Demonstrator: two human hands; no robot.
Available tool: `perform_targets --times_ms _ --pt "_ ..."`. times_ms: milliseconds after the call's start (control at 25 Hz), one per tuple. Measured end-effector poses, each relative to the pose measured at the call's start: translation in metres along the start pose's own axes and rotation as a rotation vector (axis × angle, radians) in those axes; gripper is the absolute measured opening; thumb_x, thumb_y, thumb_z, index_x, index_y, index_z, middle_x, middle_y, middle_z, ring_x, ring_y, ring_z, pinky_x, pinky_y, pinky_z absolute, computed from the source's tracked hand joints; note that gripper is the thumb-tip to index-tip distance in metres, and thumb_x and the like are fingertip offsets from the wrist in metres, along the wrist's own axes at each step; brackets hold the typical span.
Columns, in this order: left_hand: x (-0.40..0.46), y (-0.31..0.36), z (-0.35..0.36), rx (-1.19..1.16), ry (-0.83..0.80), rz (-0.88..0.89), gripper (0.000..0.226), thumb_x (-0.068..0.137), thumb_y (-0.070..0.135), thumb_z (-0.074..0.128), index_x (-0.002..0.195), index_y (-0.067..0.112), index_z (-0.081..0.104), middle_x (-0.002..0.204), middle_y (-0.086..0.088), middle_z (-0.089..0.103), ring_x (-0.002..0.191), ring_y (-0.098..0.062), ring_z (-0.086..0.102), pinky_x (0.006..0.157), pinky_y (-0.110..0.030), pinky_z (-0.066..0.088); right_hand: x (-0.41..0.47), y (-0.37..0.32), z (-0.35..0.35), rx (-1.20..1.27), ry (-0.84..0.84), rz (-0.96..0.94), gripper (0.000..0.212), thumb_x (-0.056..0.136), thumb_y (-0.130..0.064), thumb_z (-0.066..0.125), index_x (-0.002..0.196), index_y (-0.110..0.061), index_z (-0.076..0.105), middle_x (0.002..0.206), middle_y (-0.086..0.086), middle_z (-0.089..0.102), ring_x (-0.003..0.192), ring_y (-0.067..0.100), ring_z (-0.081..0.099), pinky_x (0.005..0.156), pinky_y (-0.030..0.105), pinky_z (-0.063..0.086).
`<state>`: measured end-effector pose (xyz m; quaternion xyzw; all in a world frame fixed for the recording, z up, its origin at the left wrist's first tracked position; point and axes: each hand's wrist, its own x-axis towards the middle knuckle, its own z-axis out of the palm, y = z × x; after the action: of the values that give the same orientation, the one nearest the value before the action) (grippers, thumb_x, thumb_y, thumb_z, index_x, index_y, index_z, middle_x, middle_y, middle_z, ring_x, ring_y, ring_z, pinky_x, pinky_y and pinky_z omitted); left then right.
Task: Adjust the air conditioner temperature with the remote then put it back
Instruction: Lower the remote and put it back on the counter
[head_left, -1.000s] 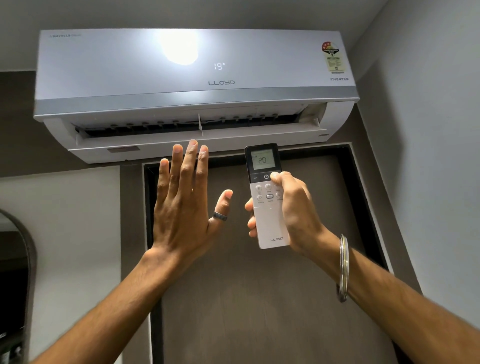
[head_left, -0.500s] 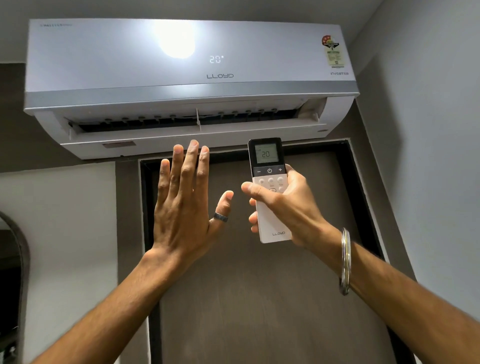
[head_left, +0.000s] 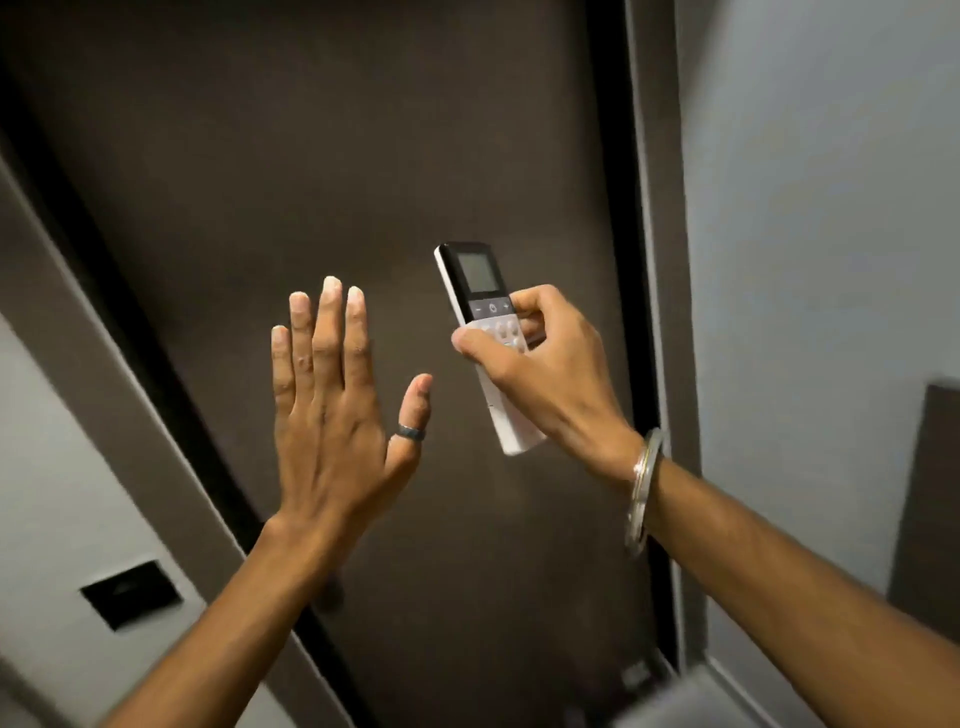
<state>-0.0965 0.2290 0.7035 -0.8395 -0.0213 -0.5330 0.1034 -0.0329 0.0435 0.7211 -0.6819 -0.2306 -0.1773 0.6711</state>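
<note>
both forearms enter from the bottom edge, elbows cut off. right hand (head_left: 545, 374) clenched around the remote (head_left: 480, 332), thumb across the white keypad, fingers hidden behind the body; screen end points up, display dim, digits unreadable. metal bangles (head_left: 643, 488) on that wrist. left hand (head_left: 332, 415) flat, fingers spread upward, grasping nothing, well apart from the remote; dark ring (head_left: 411, 431) on its thumb. behind them, a dark brown door (head_left: 311, 156) in a black frame. black wall plate (head_left: 132, 594) lower left, blurred. grey wall (head_left: 831, 208) at right; brown panel (head_left: 930, 493) cut off by the edge.
</note>
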Motion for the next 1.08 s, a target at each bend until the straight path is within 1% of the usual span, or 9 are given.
perform_targets --times_ms 80,160,280,360,560,680,800,960,1080 --pt "-0.069 0.024 0.04 -0.054 -0.238 -0.006 0.085 0.101 0.059 0.034 0.165 0.008 0.011 0.175 -0.014 0.008 0.162 -0.029 -0.001 0.132 -0.047 0.0 -0.036 0.072 -0.009 -0.046 0.046 0.179 0.042 0.066 -0.05 0.085 0.095 -0.025 0.069 0.08 -0.01 0.077 0.07 0.001 0.073 0.054 0.008 0.048" --pt "-0.141 0.051 0.075 -0.109 -0.478 -0.006 0.086 0.101 0.059 0.036 0.165 0.008 0.011 0.175 -0.013 0.006 0.162 -0.029 -0.002 0.132 -0.05 0.003 -0.079 0.149 -0.025 -0.126 0.063 0.404 0.044 0.063 -0.051 0.089 0.093 -0.025 0.07 0.074 -0.012 0.078 0.066 -0.002 0.074 0.054 0.01 0.053" --pt "-0.235 0.096 0.121 -0.199 -0.78 0.042 0.085 0.101 0.062 0.032 0.165 0.011 0.009 0.175 -0.011 0.002 0.162 -0.026 -0.007 0.132 -0.05 0.003 -0.149 0.26 -0.063 -0.24 0.11 0.739 0.039 0.064 -0.051 0.091 0.086 -0.026 0.072 0.087 -0.006 0.081 0.075 0.009 0.077 0.064 0.026 0.063" --pt "-0.285 0.123 0.141 -0.249 -0.927 0.084 0.083 0.101 0.063 0.028 0.165 0.012 0.013 0.175 -0.011 0.005 0.162 -0.026 -0.005 0.132 -0.052 0.006 -0.197 0.319 -0.095 -0.308 0.161 0.928 0.035 0.064 -0.047 0.094 0.083 -0.025 0.074 0.088 -0.001 0.082 0.072 0.013 0.076 0.062 0.023 0.061" --pt "-0.395 0.204 0.222 -0.409 -1.28 0.241 0.083 0.101 0.063 0.023 0.164 0.01 0.014 0.174 -0.013 0.01 0.162 -0.03 0.0 0.132 -0.052 0.008 -0.304 0.482 -0.175 -0.435 0.328 1.414 0.044 0.068 -0.035 0.091 0.1 -0.01 0.075 0.098 0.013 0.082 0.082 0.028 0.08 0.073 0.04 0.067" --pt "-0.469 0.249 0.289 -0.453 -1.363 0.33 0.083 0.102 0.062 0.023 0.165 0.011 0.009 0.175 -0.014 0.007 0.162 -0.03 -0.004 0.132 -0.05 0.004 -0.358 0.585 -0.19 -0.508 0.516 1.555 0.057 0.067 -0.031 0.092 0.113 -0.003 0.069 0.111 0.017 0.078 0.097 0.034 0.076 0.087 0.048 0.064" --pt "-0.535 0.286 0.34 -0.478 -1.426 0.375 0.083 0.102 0.061 0.024 0.165 0.009 0.009 0.174 -0.017 0.007 0.161 -0.031 -0.003 0.132 -0.05 0.004 -0.394 0.672 -0.186 -0.57 0.605 1.592 0.074 0.07 -0.034 0.092 0.128 -0.001 0.059 0.125 0.019 0.071 0.11 0.036 0.072 0.094 0.045 0.061" --pt "-0.608 0.314 0.377 -0.469 -1.527 0.423 0.082 0.104 0.061 0.024 0.165 0.009 0.004 0.174 -0.017 0.003 0.161 -0.032 -0.006 0.131 -0.047 -0.004 -0.426 0.757 -0.17 -0.626 0.596 1.622 0.078 0.074 -0.038 0.086 0.135 -0.002 0.05 0.131 0.017 0.063 0.116 0.036 0.067 0.097 0.045 0.059" --pt "-0.633 0.318 0.38 -0.465 -1.554 0.404 0.083 0.103 0.062 0.024 0.164 0.01 0.006 0.174 -0.016 0.004 0.161 -0.032 -0.004 0.13 -0.046 -0.006 -0.435 0.78 -0.162 -0.664 0.595 1.621 0.079 0.074 -0.035 0.086 0.134 -0.004 0.046 0.129 0.016 0.061 0.112 0.035 0.067 0.089 0.041 0.058"
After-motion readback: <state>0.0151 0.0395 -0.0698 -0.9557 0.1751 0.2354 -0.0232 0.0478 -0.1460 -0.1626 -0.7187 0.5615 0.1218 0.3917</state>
